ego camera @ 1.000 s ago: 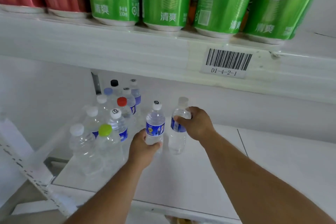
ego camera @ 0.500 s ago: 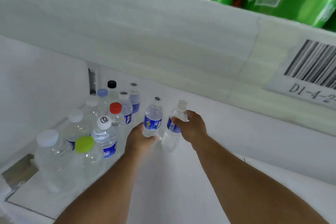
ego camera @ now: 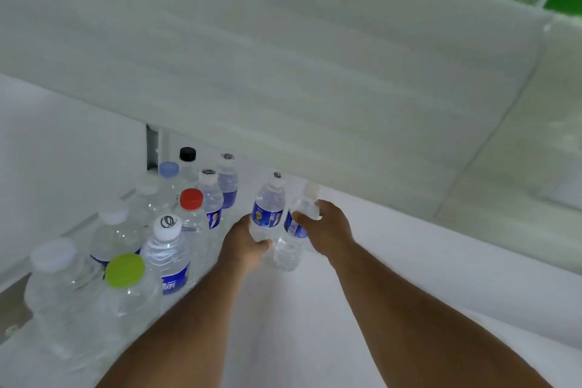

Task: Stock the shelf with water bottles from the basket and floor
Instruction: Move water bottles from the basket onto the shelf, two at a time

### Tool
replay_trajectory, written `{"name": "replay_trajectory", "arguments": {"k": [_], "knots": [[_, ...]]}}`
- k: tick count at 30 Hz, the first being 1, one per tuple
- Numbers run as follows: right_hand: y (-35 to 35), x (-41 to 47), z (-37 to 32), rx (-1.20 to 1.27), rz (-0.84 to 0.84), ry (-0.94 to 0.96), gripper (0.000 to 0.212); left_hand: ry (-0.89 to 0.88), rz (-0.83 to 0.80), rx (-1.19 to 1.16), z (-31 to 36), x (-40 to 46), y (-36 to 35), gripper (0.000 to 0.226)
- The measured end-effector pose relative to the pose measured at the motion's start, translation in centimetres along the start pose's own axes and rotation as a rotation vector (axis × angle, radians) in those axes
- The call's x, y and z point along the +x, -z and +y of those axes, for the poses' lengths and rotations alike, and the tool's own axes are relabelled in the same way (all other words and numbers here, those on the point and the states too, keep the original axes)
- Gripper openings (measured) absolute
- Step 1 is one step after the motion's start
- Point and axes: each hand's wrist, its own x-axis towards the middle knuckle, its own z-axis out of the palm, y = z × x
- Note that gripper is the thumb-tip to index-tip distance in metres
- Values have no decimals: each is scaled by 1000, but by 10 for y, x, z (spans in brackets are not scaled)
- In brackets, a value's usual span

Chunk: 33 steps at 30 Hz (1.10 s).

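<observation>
Your left hand (ego camera: 244, 244) is clamped around a blue-labelled water bottle (ego camera: 268, 209) standing upright on the white shelf (ego camera: 315, 309), and your right hand (ego camera: 326, 228) grips a second bottle (ego camera: 294, 233), tilted, touching the first. Both sit mid-shelf, just right of the bottle cluster (ego camera: 151, 230) along the left edge.

Two bare forearms, entering from the lower edge and narrowing toward the wrists. No sleeves, cuffs or gloves anywhere along the visible length. Left hand (ego camera: 244, 244) seen from the back, knuckles rounded, thumb side to the right. Right hand (ego camera: 326, 230) likewise seen from the back, broad, fingertips (ego camera: 297, 216) just showing at its left edge. Wrists plain, fingers ringless as far as visible. Slight motion blur over both arms.
</observation>
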Motion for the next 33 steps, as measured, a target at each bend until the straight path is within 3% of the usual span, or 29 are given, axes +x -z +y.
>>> {"name": "replay_trajectory", "arguments": {"k": [4, 8, 10, 12, 14, 16, 20, 25, 33], "knots": [[-3, 0, 6, -12, -1, 24, 25, 7, -22, 15, 2, -2, 2, 56], [-7, -9, 7, -18, -2, 10, 9, 46, -19, 25, 6, -11, 8, 76], [-9, -13, 10, 13, 21, -24, 23, 86, -19, 37, 10, -22, 12, 80], [-9, -26, 11, -2, 22, -91, 16, 99, -21, 62, 12, -36, 17, 79], [-8, -38, 15, -71, -8, -187, 64, 87, -42, 100, 18, -53, 25, 75], [-8, -58, 16, -150, -22, -207, 78, 63, -98, 143, 24, -75, 33, 72], [-6, -114, 13, -246, -53, -192, 77, -51, -273, 361, 37, -126, 56, 73], [-16, -201, 6, -537, -137, -93, 68, -256, -482, 703, 49, -185, 101, 72], [-31, -291, -2, -635, -184, -79, 82, -313, -527, 815, 60, -252, 158, 70]]}}
